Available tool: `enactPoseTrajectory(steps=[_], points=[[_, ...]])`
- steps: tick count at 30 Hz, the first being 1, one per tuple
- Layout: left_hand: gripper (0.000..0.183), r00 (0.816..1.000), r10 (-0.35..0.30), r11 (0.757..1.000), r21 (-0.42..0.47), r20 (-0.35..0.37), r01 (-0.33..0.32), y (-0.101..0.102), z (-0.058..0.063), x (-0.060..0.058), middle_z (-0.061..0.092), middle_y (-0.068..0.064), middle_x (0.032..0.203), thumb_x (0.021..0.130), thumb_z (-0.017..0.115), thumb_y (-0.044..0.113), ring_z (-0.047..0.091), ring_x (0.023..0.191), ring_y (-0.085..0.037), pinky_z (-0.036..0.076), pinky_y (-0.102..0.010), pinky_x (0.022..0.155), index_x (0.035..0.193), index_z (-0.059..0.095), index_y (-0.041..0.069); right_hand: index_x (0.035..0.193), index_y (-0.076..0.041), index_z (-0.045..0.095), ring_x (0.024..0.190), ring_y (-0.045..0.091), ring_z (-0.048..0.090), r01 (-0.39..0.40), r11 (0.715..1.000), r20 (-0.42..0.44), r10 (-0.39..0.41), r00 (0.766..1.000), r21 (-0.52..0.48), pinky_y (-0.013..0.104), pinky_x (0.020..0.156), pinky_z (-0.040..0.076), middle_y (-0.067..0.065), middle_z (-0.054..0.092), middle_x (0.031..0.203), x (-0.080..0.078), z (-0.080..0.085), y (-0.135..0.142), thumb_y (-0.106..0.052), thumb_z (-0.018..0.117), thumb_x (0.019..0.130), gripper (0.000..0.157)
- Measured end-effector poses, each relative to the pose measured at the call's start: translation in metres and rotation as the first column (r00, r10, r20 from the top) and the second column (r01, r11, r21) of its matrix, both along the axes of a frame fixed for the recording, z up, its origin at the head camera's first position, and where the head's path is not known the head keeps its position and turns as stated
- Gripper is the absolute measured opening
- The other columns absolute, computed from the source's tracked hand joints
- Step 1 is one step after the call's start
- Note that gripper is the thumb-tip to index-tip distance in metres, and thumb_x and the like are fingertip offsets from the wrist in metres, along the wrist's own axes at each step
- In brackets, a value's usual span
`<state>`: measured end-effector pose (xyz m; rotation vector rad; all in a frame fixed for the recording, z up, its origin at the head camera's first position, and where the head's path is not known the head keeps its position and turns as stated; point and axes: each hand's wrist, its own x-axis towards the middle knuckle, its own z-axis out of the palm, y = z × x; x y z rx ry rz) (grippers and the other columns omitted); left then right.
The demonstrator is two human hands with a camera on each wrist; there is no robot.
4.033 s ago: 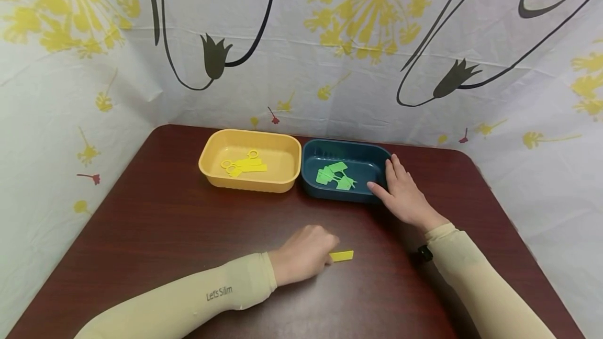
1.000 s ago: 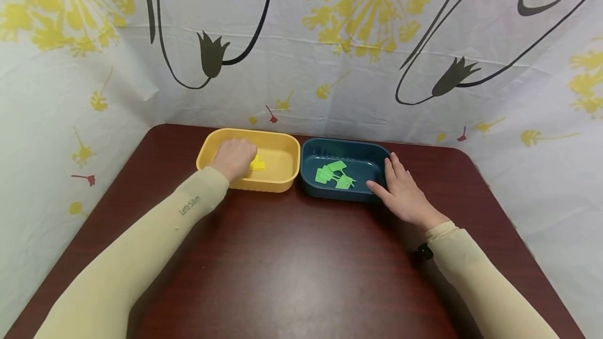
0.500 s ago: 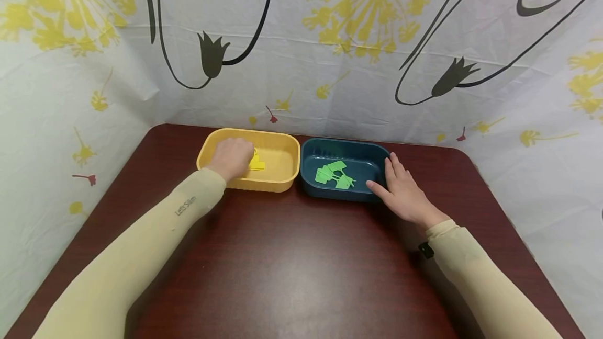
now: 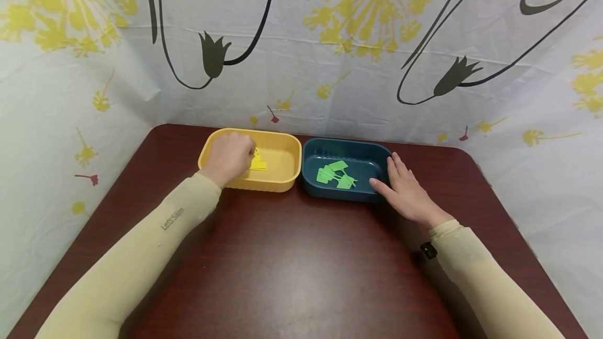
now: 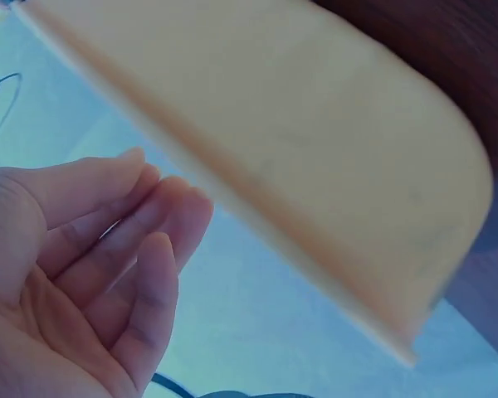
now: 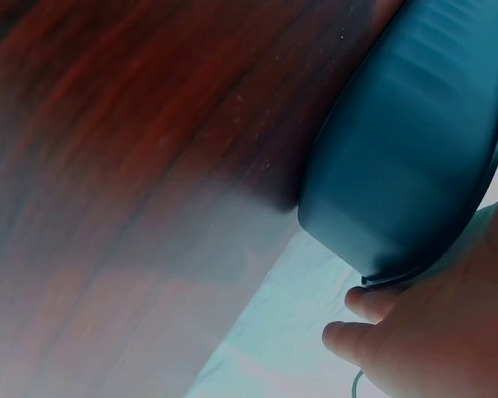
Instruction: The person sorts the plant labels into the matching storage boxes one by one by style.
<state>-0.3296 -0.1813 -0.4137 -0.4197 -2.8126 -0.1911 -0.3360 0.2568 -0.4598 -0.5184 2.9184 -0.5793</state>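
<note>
In the head view my left hand (image 4: 230, 155) is over the left part of the yellow tray (image 4: 278, 185). The left wrist view shows the fingers loosely bent, thumb near the fingertips, with nothing between them, above the tray's rim (image 5: 257, 224). Flat yellow tags (image 4: 258, 165), partly hidden by that hand, lie on the tray's floor; one ring end shows. My right hand (image 4: 409, 192) rests on the right end of the dark blue tray (image 4: 346, 192), fingers extended along its rim and thumb over the front edge. Several green tags (image 4: 336, 172) with thin stems lie inside it.
Both trays stand side by side near the back of the dark red-brown table (image 4: 292, 266). A white patterned cloth (image 4: 292, 67) hangs behind the table and along both sides. A small black device (image 4: 428, 250) sits at the right wrist.
Four seconds ago my left hand held a yellow tag over the table; then it reached into the yellow tray. Now it has lifted slightly, without a tag. My right hand has stayed put.
</note>
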Motion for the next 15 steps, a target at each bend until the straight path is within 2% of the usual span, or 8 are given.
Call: enactPoseTrajectory(steps=[2, 7, 12, 15], points=[[0.033, 1.000, 0.000, 1.000, 0.015, -0.021, 0.001, 0.001, 0.004, 0.004, 0.033, 0.002, 0.057, 0.088, 0.061, 0.001, 0.032, 0.056, -0.017, 0.029, -0.033, 0.051, 0.058, 0.054, 0.014, 0.159, 0.000, -0.001, 0.153, 0.034, -0.006, -0.002, 1.000, 0.004, 0.002, 1.000, -0.010, 0.058, 0.119, 0.001, 0.011, -0.013, 0.167, 0.000, 0.001, -0.001, -0.068, 0.037, 0.100, 0.098], [0.012, 0.999, -0.005, 0.998, 0.065, -0.043, 0.008, 0.004, 0.010, 0.013, 0.062, -0.001, 0.067, 0.089, 0.071, 0.012, 0.053, 0.059, -0.020, 0.044, -0.037, 0.053, 0.077, 0.074, 0.011, 0.159, 0.000, -0.001, 0.153, 0.035, -0.006, -0.014, 1.000, 0.000, 0.014, 1.000, -0.019, 0.058, 0.119, 0.001, 0.015, -0.010, 0.167, -0.001, 0.003, -0.002, -0.065, 0.037, 0.101, 0.095], [0.010, 0.999, -0.001, 0.991, 0.136, -0.055, 0.008, 0.009, 0.012, 0.025, 0.063, -0.004, 0.071, 0.090, 0.075, 0.020, 0.053, 0.060, -0.022, 0.043, -0.038, 0.053, 0.089, 0.077, 0.010, 0.159, 0.000, -0.001, 0.153, 0.035, -0.006, -0.019, 0.999, -0.004, 0.019, 1.000, -0.029, 0.058, 0.119, 0.000, 0.015, -0.010, 0.167, 0.000, 0.005, -0.001, -0.063, 0.037, 0.102, 0.093], [0.015, 0.997, 0.000, 0.985, 0.170, -0.082, 0.014, 0.013, 0.011, 0.034, 0.068, -0.006, 0.082, 0.091, 0.073, 0.021, 0.059, 0.066, -0.024, 0.046, -0.039, 0.055, 0.097, 0.078, 0.008, 0.160, 0.000, 0.000, 0.153, 0.036, -0.005, -0.013, 0.999, -0.012, 0.013, 1.000, -0.037, 0.059, 0.119, 0.001, 0.015, -0.009, 0.167, 0.000, 0.006, -0.002, -0.063, 0.038, 0.102, 0.093]])
